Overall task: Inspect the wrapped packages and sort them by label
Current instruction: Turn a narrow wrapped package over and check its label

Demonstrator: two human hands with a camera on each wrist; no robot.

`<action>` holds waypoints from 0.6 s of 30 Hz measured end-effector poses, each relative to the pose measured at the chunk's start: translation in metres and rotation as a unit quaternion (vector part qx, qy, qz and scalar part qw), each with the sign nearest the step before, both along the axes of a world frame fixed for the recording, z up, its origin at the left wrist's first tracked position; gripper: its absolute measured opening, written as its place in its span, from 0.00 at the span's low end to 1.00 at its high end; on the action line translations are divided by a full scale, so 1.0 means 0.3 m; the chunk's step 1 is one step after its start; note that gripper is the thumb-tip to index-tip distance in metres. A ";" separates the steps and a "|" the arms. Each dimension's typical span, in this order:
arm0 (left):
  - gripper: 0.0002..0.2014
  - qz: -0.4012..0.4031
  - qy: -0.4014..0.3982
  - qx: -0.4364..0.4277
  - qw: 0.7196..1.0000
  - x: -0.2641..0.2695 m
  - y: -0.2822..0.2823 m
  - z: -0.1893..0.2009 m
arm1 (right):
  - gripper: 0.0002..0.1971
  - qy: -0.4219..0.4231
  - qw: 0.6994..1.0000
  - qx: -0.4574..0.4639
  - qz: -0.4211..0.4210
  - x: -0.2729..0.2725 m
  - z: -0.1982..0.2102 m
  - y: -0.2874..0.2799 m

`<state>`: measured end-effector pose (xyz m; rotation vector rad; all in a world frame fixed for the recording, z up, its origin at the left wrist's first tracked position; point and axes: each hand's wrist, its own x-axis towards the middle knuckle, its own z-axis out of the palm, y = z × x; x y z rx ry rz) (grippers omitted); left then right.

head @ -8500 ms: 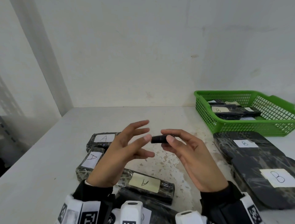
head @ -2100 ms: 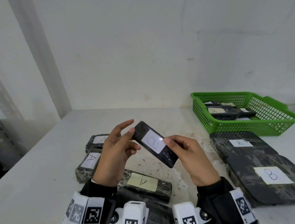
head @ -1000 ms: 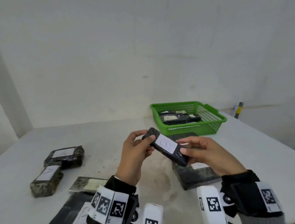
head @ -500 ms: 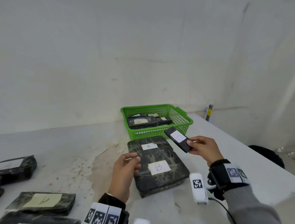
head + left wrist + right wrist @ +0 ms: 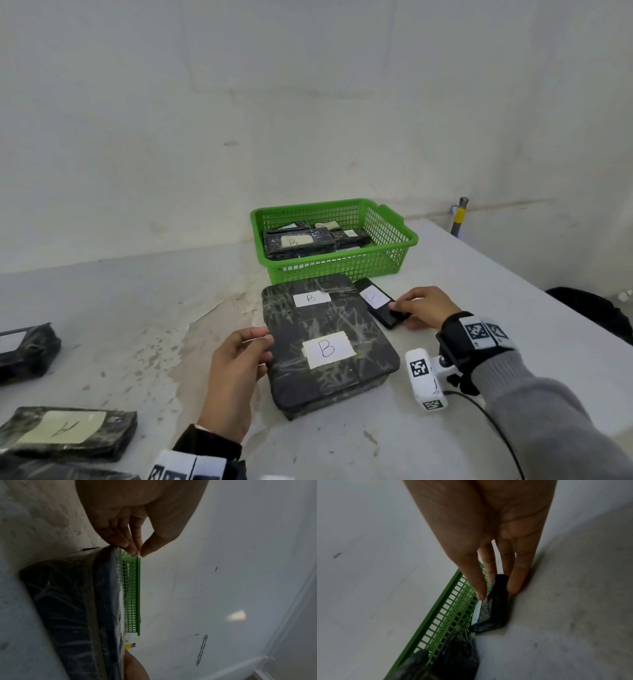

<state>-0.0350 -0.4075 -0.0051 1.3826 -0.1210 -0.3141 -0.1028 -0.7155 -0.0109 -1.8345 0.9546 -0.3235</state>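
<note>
A small black wrapped package (image 5: 376, 305) with a white B label lies on the table, just right of two large black B packages (image 5: 342, 373) and in front of the green basket (image 5: 390, 260). My right hand (image 5: 399, 310) pinches its near end between thumb and fingers; in the right wrist view, my right hand (image 5: 496, 592) grips the small package (image 5: 494, 609) against the tabletop. My left hand (image 5: 265, 344) hovers at the large packages' left edge, fingers loosely curled and holding nothing. In the left wrist view, my left hand's (image 5: 137, 550) fingertips sit by the large package's (image 5: 72, 601) corner.
The basket holds several wrapped packages, one labelled B (image 5: 298, 241). Packages labelled A (image 5: 68, 431) lie at the near left, with another black one (image 5: 27, 349) further left. The table's right edge runs past a yellow-and-grey post (image 5: 459, 216). A wall backs the table.
My right hand has lowered the small B package from the air onto the table beside the large packages. My left hand has shifted to the large packages' left edge.
</note>
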 end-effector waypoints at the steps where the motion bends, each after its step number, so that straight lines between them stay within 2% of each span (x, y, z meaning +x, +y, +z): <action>1: 0.05 -0.002 0.000 0.003 1.000 0.003 0.001 -0.004 | 0.07 -0.006 1.000 0.023 0.002 -0.004 -0.004 -0.004; 4: 0.05 -0.008 0.002 0.005 1.000 0.012 0.004 -0.011 | 0.07 -0.036 0.998 0.051 -0.012 -0.006 -0.013 -0.009; 9: 0.06 -0.017 -0.014 0.015 1.000 0.026 0.007 -0.029 | 0.10 -0.065 0.997 0.047 -0.010 0.013 -0.021 -0.008; 12: 0.12 -0.011 -0.031 0.034 0.999 0.032 0.003 -0.049 | 0.12 -0.046 0.998 0.036 0.016 0.018 -0.021 -0.022; 15: 0.21 -0.012 -0.010 0.038 0.999 0.031 -0.001 -0.049 | 0.12 -0.035 0.998 0.036 0.032 0.018 -0.017 -0.027; 18: 0.23 -0.006 0.006 0.037 0.999 0.024 -0.005 -0.030 | 0.10 -0.042 0.998 0.030 0.037 0.019 -0.023 -0.030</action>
